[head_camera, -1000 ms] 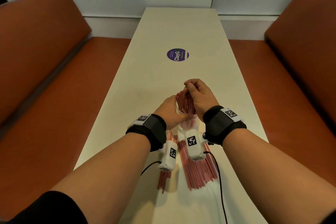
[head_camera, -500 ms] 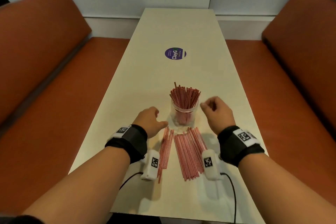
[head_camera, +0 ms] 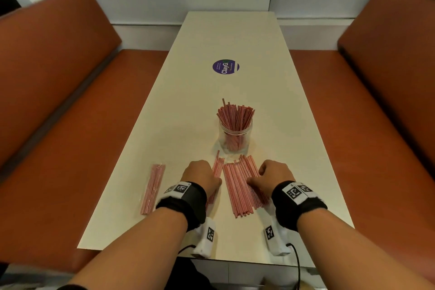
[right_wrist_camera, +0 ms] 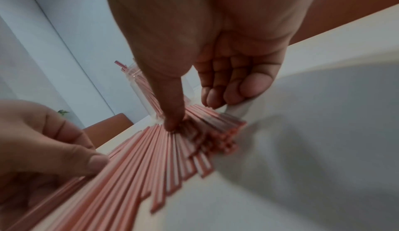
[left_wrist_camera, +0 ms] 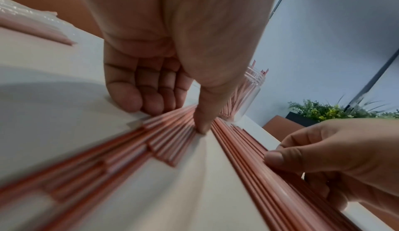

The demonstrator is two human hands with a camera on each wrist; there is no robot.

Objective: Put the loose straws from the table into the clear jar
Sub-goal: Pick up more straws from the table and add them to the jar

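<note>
The clear jar (head_camera: 235, 135) stands upright mid-table, packed with red-and-white straws (head_camera: 235, 113). Just in front of it loose straws lie in two flat piles: a narrow one (head_camera: 217, 166) and a wider one (head_camera: 237, 186). My left hand (head_camera: 204, 175) is down on the narrow pile (left_wrist_camera: 172, 132), with curled fingers (left_wrist_camera: 149, 101) on its left edge and the thumb on its right edge. My right hand (head_camera: 270, 173) is on the wider pile (right_wrist_camera: 162, 158), thumb pressed into the straws and fingers (right_wrist_camera: 226, 96) curled at its right edge. The jar shows behind each thumb (left_wrist_camera: 250, 94) (right_wrist_camera: 138, 84).
A wrapped bundle of straws (head_camera: 153, 187) lies to the left of my left hand. A purple round sticker (head_camera: 225, 66) sits farther up the cream table (head_camera: 235, 37). Orange bench seats (head_camera: 77, 106) (head_camera: 353, 110) flank it. The near table edge (head_camera: 150, 252) is close under my wrists.
A second ago my right hand held straws at the jar's mouth and my left hand held the jar. Both hands then let go and dropped back onto the loose piles.
</note>
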